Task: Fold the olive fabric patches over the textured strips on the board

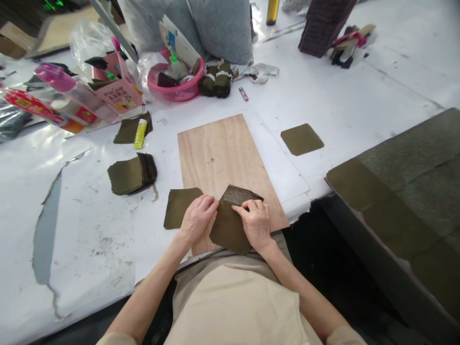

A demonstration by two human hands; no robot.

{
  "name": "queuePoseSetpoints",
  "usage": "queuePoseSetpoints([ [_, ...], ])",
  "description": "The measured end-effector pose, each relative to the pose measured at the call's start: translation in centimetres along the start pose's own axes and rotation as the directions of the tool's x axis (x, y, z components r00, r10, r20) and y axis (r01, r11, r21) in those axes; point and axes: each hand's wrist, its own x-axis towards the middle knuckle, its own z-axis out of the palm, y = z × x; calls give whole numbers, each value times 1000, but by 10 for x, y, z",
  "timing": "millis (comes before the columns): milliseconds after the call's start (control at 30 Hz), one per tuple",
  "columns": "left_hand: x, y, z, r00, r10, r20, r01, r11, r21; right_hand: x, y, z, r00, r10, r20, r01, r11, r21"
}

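Observation:
An olive fabric piece (230, 230) lies at the near end of a plywood board (219, 153), its top edge folded over to show a greyish underside. My left hand (199, 215) pinches the left end of that fold with closed fingers. At the fold's right side, my right hand (256, 221) is closed on the same piece, thumb pressed along the crease. Beside my left hand, partly under it, rests another set of olive fabric pieces (181, 206). A thicker stack of olive pieces (131, 173) sits farther left, and a single olive piece (302, 139) lies right of the board.
Behind the board are thread snips (243, 93), a pink basin (176, 91) of odds and ends, and rolled olive fabric (217, 79). A yellow tube (140, 134) lies on more pieces at left. Large olive fabric (406, 191) covers a surface at right, past a dark gap.

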Motion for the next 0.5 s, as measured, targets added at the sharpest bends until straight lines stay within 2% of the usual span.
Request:
queuePoseSetpoints([
  [67,-1,8,3,997,-54,-55,53,998,-23,0,1,0,1000,-3,1,3,1000,8],
  [133,-2,18,9,996,-60,-71,56,997,-50,0,1,0,1000,-5,3,5,1000,3],
  [233,-3,32,17,999,-31,-38,29,999,-41,0,-1,-1,1000,-3,11,3,1000,-6],
  [333,-4,39,19,998,-56,-14,56,998,-7,1,-1,-4,1000,9,10,-10,1000,17],
  [400,-4,40,18,997,-73,-4,73,997,6,2,0,-6,1000,31,0,-30,996,82],
  [500,-5,40,18,997,-81,6,81,997,13,2,6,-12,997,69,-22,-60,959,278],
])
